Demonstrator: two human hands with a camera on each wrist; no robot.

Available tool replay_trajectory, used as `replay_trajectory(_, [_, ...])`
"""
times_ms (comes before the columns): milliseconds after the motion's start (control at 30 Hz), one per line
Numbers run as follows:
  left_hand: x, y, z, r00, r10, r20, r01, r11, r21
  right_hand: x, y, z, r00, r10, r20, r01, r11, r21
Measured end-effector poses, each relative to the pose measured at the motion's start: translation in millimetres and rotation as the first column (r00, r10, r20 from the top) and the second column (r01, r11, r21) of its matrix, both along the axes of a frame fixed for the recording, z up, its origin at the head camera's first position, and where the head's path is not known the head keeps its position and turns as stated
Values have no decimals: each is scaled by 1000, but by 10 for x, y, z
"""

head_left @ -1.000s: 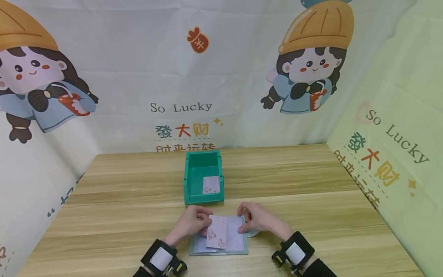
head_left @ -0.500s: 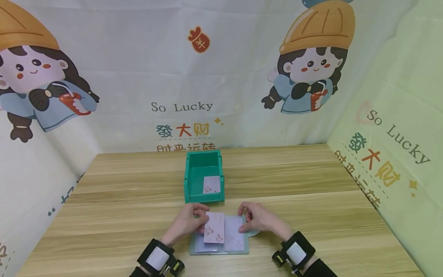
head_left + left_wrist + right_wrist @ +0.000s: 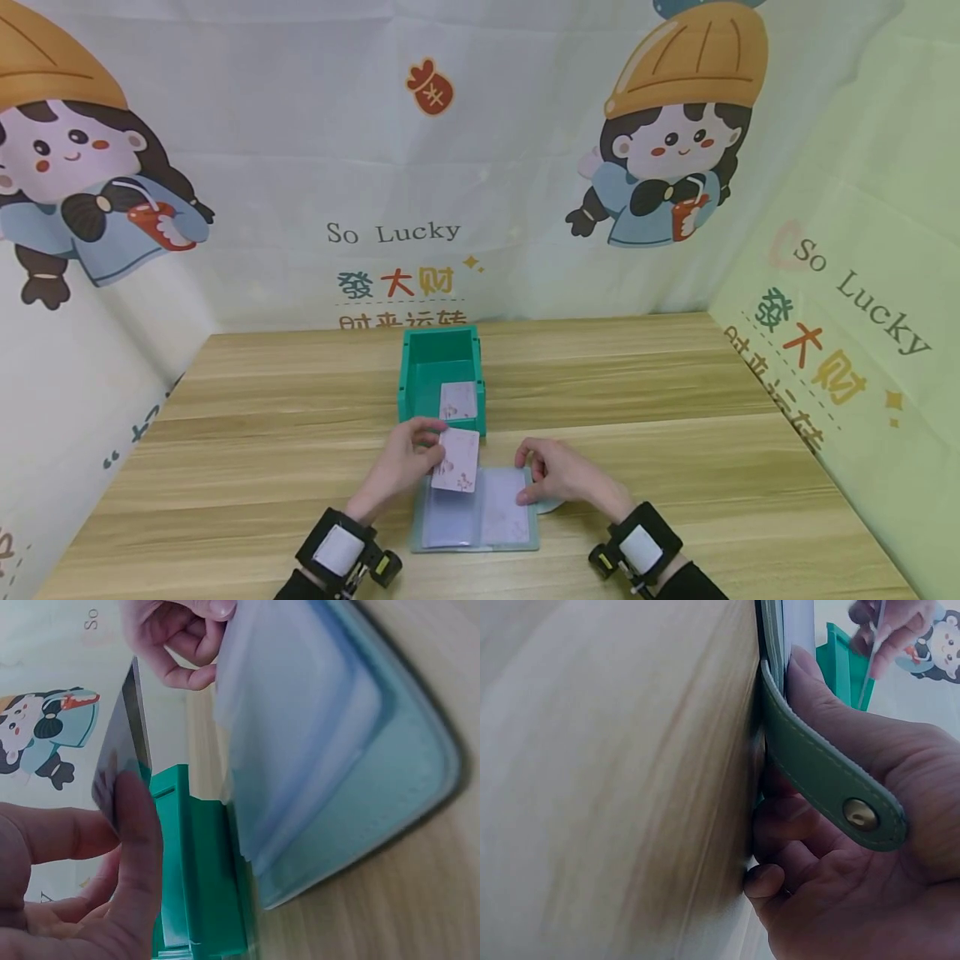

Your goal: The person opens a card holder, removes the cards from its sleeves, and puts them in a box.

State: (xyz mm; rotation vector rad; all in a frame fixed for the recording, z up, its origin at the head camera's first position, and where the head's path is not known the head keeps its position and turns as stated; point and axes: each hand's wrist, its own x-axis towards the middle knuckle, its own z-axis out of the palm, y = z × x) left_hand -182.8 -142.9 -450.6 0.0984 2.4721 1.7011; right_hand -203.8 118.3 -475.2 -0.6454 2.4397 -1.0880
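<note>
My left hand (image 3: 405, 460) pinches a pale pink printed card (image 3: 457, 462) between thumb and fingers, over the upper left of an open card holder (image 3: 450, 527). In the left wrist view the held card (image 3: 118, 746) is seen nearly edge-on, apart from the clear sleeves (image 3: 300, 682). The card holder has a light green cover and lies on the table. My right hand (image 3: 558, 477) grips its right edge, thumb on the page side and fingers curled at the cover's outer side. A green strap with a metal snap (image 3: 860, 814) sticks out beside that thumb.
Just beyond the card holder stands a green bin (image 3: 406, 387), its near wall partly covered by the left hand and card. Another pink card (image 3: 458, 400) lies in it. The wooden table (image 3: 637, 375) ends at a printed cloth backdrop (image 3: 525, 208).
My left hand has lifted the card up and away from the card holder's left page, moving toward the bin, so the left sleeve now shows. My right hand has stayed at the right edge.
</note>
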Motion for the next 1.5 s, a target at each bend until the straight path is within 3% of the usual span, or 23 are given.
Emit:
replay_trajectory(233, [-108,53,37,985,152,-86,-154,988,-14,-3,0,-1,1000,0,-5,0,1000,4])
replay_trajectory(500, [-241,115,42,942,284,-180,-301,951,-72,1,8,4,1000,6,-8,-6,1000,-4])
replay_trajectory(967, [-437,304,44,906,325,-271,-368,921,-127,18,-3,9,1000,10,-12,-11,1000,-8])
replay_trajectory(1100, [-496,335,13,898,294,-329,-360,919,-161,19,3,10,1000,14,-16,-14,1000,-10])
replay_trajectory(1233, [-549,367,-34,914,221,-340,-312,918,-243,19,13,12,1000,17,-13,-17,1000,-13])
replay_trajectory(1400, [-598,394,-67,957,139,-255,-228,904,-362,14,16,14,1000,11,-9,-12,1000,-13])
replay_trajectory(1500, [-613,418,-75,970,92,-225,-184,883,-432,10,14,18,1000,8,-9,-8,1000,-9])
